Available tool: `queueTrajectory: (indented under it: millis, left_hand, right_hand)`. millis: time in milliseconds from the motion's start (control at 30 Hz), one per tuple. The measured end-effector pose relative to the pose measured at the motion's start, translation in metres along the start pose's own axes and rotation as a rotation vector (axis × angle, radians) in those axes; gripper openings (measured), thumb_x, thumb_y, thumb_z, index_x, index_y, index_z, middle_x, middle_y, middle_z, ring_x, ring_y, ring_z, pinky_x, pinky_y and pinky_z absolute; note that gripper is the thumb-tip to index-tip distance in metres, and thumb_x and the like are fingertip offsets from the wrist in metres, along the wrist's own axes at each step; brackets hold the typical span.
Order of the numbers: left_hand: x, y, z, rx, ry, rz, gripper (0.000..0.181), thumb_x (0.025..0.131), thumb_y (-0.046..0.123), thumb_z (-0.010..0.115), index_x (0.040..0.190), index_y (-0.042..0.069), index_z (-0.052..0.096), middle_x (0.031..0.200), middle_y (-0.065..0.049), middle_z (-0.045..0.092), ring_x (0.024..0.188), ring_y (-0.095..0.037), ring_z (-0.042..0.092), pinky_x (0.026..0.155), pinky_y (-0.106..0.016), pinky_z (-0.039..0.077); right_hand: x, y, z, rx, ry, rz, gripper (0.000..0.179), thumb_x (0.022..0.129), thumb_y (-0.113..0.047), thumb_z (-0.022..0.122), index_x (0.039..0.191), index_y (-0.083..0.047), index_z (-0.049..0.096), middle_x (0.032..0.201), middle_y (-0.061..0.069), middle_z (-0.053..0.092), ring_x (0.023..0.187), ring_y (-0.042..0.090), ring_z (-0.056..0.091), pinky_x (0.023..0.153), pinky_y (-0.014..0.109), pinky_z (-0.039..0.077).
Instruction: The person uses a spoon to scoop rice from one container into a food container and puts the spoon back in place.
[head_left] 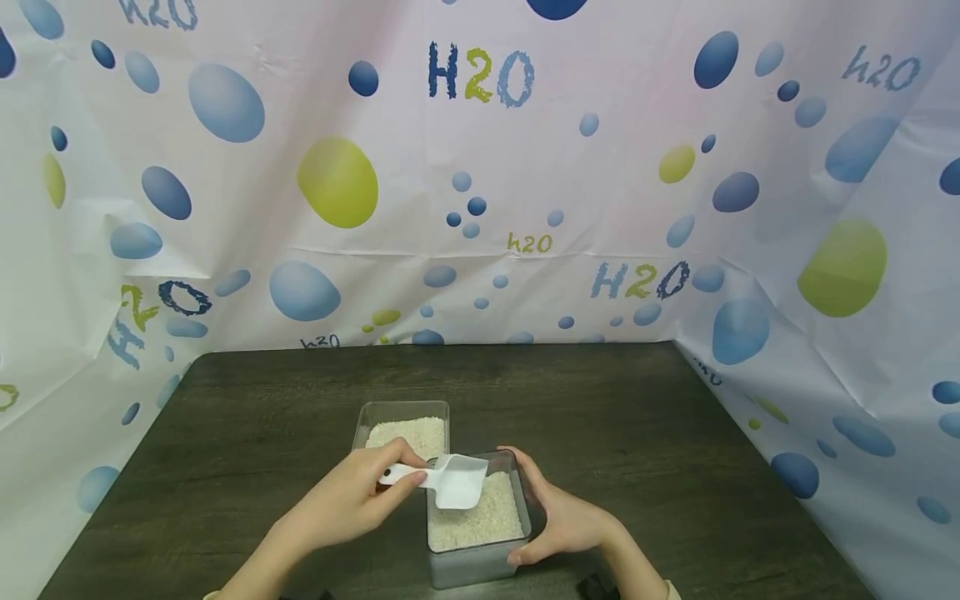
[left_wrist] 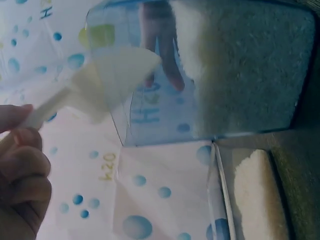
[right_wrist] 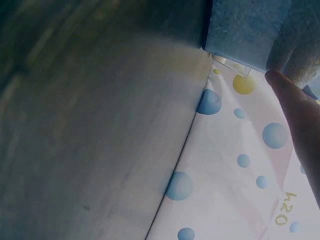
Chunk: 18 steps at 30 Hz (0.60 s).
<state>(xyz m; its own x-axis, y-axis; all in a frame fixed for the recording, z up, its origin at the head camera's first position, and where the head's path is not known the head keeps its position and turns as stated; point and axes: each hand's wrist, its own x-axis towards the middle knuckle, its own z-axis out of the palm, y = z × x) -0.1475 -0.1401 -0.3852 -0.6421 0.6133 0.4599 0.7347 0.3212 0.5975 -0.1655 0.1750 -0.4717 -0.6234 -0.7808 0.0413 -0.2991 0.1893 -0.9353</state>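
My left hand (head_left: pixel 348 496) pinches the handle of a white scoop (head_left: pixel 461 482) between thumb and fingers. The scoop is over the left part of a clear grey-tinted container (head_left: pixel 472 567), which holds white grains that look like rice (head_left: pixel 487 517). Whether the scoop has grains in it I cannot tell. My right hand (head_left: pixel 562 512) grips this container's right side, thumb at the front corner and fingers at the back. In the left wrist view, the scoop (left_wrist: pixel 110 80) is beside the container wall, and fingers show through the clear plastic. The right wrist view shows the thumb (right_wrist: pixel 292 105) against the container.
Behind and to the left, a second clear container (head_left: pixel 401 408) also holds white grains (head_left: pixel 412 433). Both stand on a dark wood-grain table (head_left: pixel 637 417). A white sheet (head_left: pixel 420 183) with blue and green dots surrounds the table's back and sides.
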Motion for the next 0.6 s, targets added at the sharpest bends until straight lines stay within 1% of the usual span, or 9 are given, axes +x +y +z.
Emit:
queueTrajectory:
  millis: [67,167,300,400,433,467,533,600]
  left_hand:
    - [0.001,0.004,0.003,0.085,-0.031,0.012,0.006,0.097,0.009,0.061,0.100,0.015,0.059,0.079,0.009,0.058,0.062,0.007,0.042,0.051,-0.014,0.043]
    - [0.004,0.008,0.006,0.211,-0.040,0.046,0.005,0.097,0.014,0.063,0.099,0.017,0.060,0.075,0.013,0.055,0.058,0.007,0.035,0.050,-0.013,0.035]
    - [0.004,0.011,0.012,0.300,-0.061,0.081,0.004,0.097,0.017,0.063,0.098,0.016,0.060,0.079,0.012,0.061,0.057,0.007,0.033,0.051,-0.011,0.033]
    - [0.002,0.011,0.017,0.335,-0.090,0.077,0.005,0.097,0.018,0.063,0.096,0.014,0.060,0.081,0.009,0.064,0.058,0.007,0.037,0.052,-0.012,0.037]
    - [0.001,0.010,0.019,0.339,-0.096,0.065,0.004,0.097,0.017,0.063,0.096,0.013,0.060,0.082,0.008,0.065,0.059,0.006,0.040,0.053,-0.013,0.039]
    - [0.000,0.010,0.021,0.337,-0.104,0.041,0.004,0.097,0.017,0.063,0.096,0.013,0.061,0.083,0.007,0.065,0.061,0.006,0.043,0.054,-0.014,0.041]
    - [-0.001,0.010,0.024,0.305,-0.113,-0.027,0.004,0.097,0.016,0.062,0.097,0.012,0.062,0.085,0.006,0.067,0.064,0.004,0.047,0.056,-0.017,0.044]
    - [-0.002,0.010,0.027,0.244,-0.122,-0.103,0.005,0.098,0.016,0.060,0.098,0.011,0.062,0.085,0.004,0.067,0.064,0.003,0.047,0.056,-0.019,0.044]
  right_hand:
    - [0.001,0.001,0.000,0.004,0.001,-0.008,0.112,0.083,-0.030,0.079,0.154,-0.030,-0.008,0.158,0.021,0.001,0.143,0.048,0.010,0.103,0.071,0.025]
    - [0.001,0.001,0.000,0.012,0.002,-0.003,0.112,0.083,-0.029,0.079,0.154,-0.029,-0.009,0.158,0.023,-0.005,0.143,0.049,0.005,0.104,0.071,0.024]
    - [0.001,0.000,0.001,0.025,-0.001,0.014,0.113,0.083,-0.029,0.079,0.154,-0.029,-0.009,0.158,0.024,-0.011,0.143,0.050,0.001,0.105,0.070,0.023]
    - [0.001,0.000,0.001,0.026,-0.003,0.003,0.113,0.083,-0.028,0.079,0.154,-0.028,-0.010,0.158,0.023,-0.006,0.143,0.049,0.005,0.105,0.070,0.023]
    - [0.001,0.000,0.001,0.021,-0.003,-0.001,0.113,0.083,-0.028,0.078,0.154,-0.029,-0.010,0.158,0.022,-0.005,0.143,0.049,0.006,0.105,0.070,0.024]
    - [0.001,-0.001,0.001,0.018,-0.002,-0.008,0.113,0.083,-0.028,0.078,0.154,-0.028,-0.010,0.158,0.022,-0.003,0.143,0.049,0.008,0.104,0.070,0.024]
    - [0.001,-0.002,0.001,0.013,-0.001,-0.007,0.112,0.083,-0.029,0.078,0.154,-0.029,-0.010,0.158,0.022,-0.002,0.142,0.049,0.011,0.104,0.069,0.026]
    - [0.001,-0.002,0.001,0.011,0.000,-0.003,0.112,0.084,-0.029,0.078,0.154,-0.030,-0.009,0.158,0.022,-0.001,0.143,0.047,0.014,0.105,0.067,0.027]
